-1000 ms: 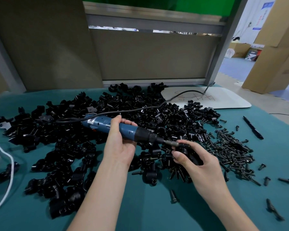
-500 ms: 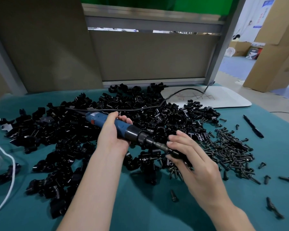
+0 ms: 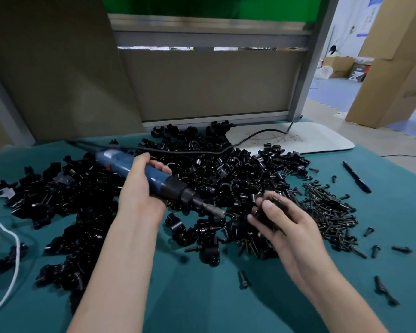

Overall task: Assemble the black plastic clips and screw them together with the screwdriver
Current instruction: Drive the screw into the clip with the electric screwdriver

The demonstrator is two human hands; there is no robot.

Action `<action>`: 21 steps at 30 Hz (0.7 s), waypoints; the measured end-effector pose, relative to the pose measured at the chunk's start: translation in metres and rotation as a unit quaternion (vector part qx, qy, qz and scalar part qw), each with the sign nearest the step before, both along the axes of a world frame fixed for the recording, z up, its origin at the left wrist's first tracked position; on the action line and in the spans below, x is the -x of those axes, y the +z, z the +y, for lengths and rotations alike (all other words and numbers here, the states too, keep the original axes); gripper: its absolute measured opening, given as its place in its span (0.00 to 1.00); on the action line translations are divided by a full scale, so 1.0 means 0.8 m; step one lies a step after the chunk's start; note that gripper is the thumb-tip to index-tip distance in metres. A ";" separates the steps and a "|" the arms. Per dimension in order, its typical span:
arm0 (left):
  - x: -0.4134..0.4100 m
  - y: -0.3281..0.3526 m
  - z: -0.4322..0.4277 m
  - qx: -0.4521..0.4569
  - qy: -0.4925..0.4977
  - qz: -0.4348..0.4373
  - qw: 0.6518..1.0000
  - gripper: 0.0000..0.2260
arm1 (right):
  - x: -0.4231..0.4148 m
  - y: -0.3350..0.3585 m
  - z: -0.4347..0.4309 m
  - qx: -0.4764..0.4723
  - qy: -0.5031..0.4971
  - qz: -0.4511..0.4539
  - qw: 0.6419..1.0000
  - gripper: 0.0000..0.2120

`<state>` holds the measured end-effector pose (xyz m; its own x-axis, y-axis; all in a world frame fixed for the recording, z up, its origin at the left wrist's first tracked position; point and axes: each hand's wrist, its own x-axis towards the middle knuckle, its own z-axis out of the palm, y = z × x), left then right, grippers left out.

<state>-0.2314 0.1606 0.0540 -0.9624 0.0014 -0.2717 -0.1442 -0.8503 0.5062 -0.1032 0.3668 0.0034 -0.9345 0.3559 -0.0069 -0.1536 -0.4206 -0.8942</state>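
A big heap of black plastic clips (image 3: 226, 169) covers the middle of the teal table. My left hand (image 3: 139, 191) grips a blue electric screwdriver (image 3: 154, 176) whose bit (image 3: 214, 210) slants down to the right, just left of my right hand. My right hand (image 3: 281, 219) holds a black clip (image 3: 265, 215) in curled fingers, blurred by motion; the bit tip is a short gap away from it. A pile of black screws (image 3: 329, 207) lies right of that hand. Assembled clips (image 3: 202, 234) lie below the bit.
A white board (image 3: 322, 140) lies at the back right with the screwdriver's black cable (image 3: 250, 138) across it. A black pen (image 3: 356, 176) rests at the right. Loose screws (image 3: 375, 251) dot the right side. A white cord (image 3: 12, 272) curves at the left edge. A partition stands behind.
My right hand with the clip has pulled away to the right off the screwdriver bit. My left hand has tilted the screwdriver so its bit points further down.
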 end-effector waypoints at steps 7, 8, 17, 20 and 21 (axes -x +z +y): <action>-0.016 0.009 0.040 0.108 0.009 0.141 0.984 0.07 | -0.002 0.006 -0.003 0.147 0.079 -0.054 0.984 0.16; -0.018 0.008 0.042 0.116 0.014 0.146 0.982 0.07 | -0.002 0.006 -0.002 0.144 0.084 -0.054 0.984 0.17; -0.021 0.006 0.042 0.103 0.035 0.116 0.987 0.08 | -0.002 0.004 -0.005 0.124 0.111 -0.064 0.984 0.17; -0.020 0.004 0.043 0.112 0.040 0.108 0.987 0.08 | -0.001 0.001 -0.005 0.110 0.103 -0.055 0.987 0.15; -0.019 0.003 0.043 0.115 0.042 0.106 0.987 0.08 | 0.000 0.001 -0.005 0.106 0.102 -0.051 0.988 0.15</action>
<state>-0.2159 0.1954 0.0563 -0.9916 -0.1197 -0.0489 0.0517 -0.7142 0.6980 -0.1029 0.3626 0.0040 -0.9771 0.1417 -0.1588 0.0393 -0.6133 -0.7889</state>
